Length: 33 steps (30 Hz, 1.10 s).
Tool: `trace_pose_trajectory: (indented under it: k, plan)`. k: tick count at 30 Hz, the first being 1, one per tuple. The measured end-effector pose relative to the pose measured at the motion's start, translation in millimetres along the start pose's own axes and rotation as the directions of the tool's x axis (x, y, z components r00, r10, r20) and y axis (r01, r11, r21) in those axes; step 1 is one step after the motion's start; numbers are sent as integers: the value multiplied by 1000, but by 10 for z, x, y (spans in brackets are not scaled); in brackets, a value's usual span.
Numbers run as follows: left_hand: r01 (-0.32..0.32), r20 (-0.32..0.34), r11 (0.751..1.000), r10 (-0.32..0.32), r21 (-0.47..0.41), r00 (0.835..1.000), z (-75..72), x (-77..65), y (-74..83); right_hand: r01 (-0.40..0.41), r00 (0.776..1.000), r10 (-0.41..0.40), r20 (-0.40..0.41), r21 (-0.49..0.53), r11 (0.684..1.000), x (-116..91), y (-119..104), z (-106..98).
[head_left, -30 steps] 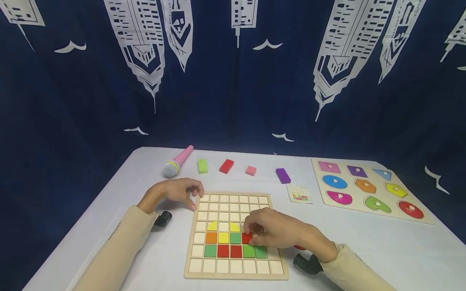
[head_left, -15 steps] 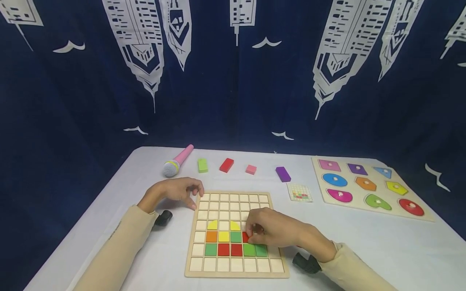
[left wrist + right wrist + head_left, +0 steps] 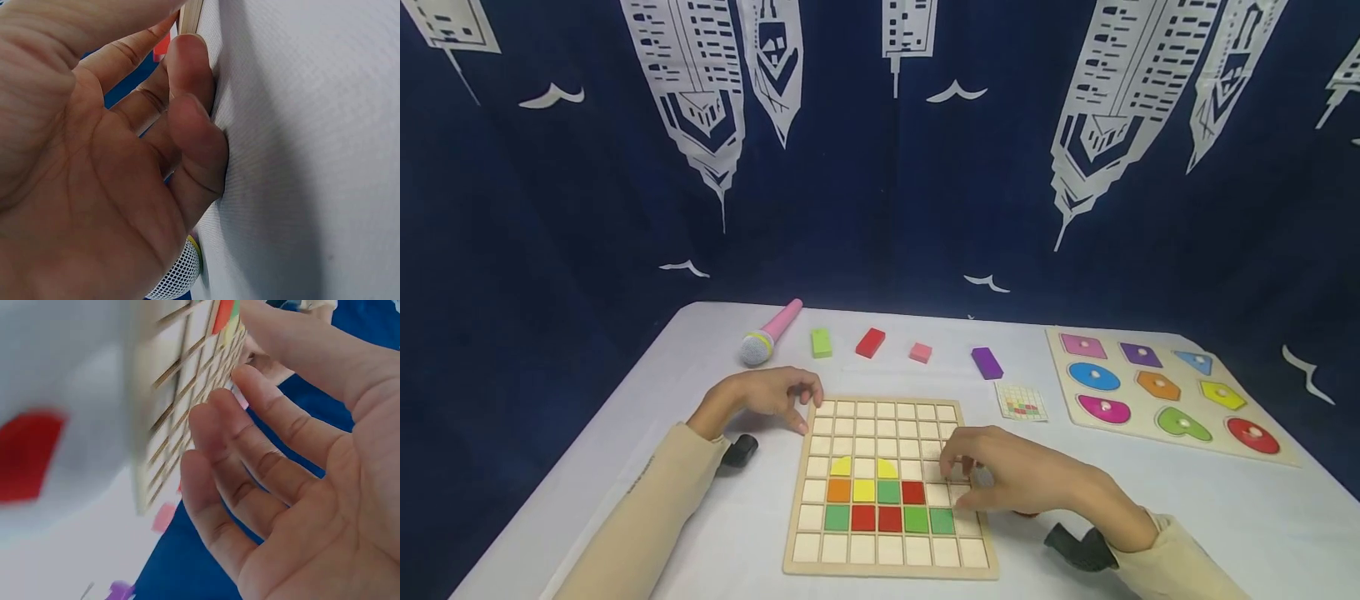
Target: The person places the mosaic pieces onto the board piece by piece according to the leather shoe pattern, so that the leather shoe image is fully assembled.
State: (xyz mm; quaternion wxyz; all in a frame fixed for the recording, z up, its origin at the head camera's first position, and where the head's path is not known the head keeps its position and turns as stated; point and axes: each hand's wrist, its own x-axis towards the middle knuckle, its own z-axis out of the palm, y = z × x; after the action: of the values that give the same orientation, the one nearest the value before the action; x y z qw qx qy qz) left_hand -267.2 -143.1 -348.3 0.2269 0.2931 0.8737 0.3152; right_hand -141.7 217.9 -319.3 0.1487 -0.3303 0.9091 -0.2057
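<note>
A wooden grid board (image 3: 891, 569) lies on the white table, with yellow, orange, green and red tiles in some squares. My left hand (image 3: 767, 392) rests at its upper left corner, thumb and fingertips right at the edge; in the left wrist view the lower fingers touch the cloth. Over the board's right side hovers my right hand (image 3: 1026, 468), fingers spread and nothing held, as the right wrist view also shows. A red square tile (image 3: 913, 492) sits in the grid just left of it. Another red tile (image 3: 30, 456) lies on the table beside the board, mostly under my right hand.
Along the back lie a pink toy microphone (image 3: 771, 333), a lime block (image 3: 822, 342), a red block (image 3: 870, 342), a pink block (image 3: 921, 352) and a purple block (image 3: 987, 363). A pattern card (image 3: 1022, 402) and a shape puzzle board (image 3: 1210, 446) lie at right.
My right hand has let go of the red tile, now fully visible in its square, and moved right with fingers opening. The left hand stays at the board's corner.
</note>
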Motion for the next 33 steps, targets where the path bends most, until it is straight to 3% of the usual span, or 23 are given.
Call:
trace_pose_trajectory:
  k: [5,10,19,26,33]
  plan:
    - [5,-6,1000,-5,2,1000,-3,-7,2,-85,996,85,-4,-11,996,-188,196,-36]
    - [2,-2,1000,-2,0,1000,-8,-2,0,-101,995,101,16,-30,994,-302,372,-84]
    - [12,0,1000,-12,0,1000,4,-2,30,-196,978,197,68,-20,980,-349,451,-106]
    - [27,2,1000,-27,5,1000,27,17,36,-129,989,124,80,54,990,-340,484,-90]
    - [-4,4,1000,4,20,1000,11,12,9,-66,998,67,4,-26,997,-277,464,-132]
